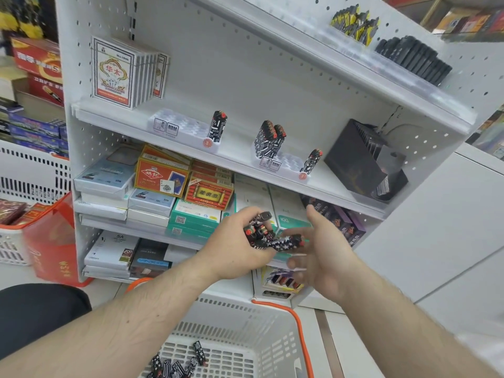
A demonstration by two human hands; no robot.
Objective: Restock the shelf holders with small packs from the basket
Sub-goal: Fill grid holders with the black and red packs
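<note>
My left hand is shut on a bunch of small black-and-white patterned packs with red tops, held in front of the lower shelves. My right hand is beside it with fingers spread, its fingertips touching one pack's end. Two white slotted holders stand on the middle shelf: the left holder has one pack upright at its right end, the right holder has a cluster at the back and one pack in front. Below me, the white basket holds several loose packs.
Card boxes stand at the shelf's left and a black display box at its right. Lower shelves are packed with boxed goods. A red bag and another white basket sit left of the shelf unit.
</note>
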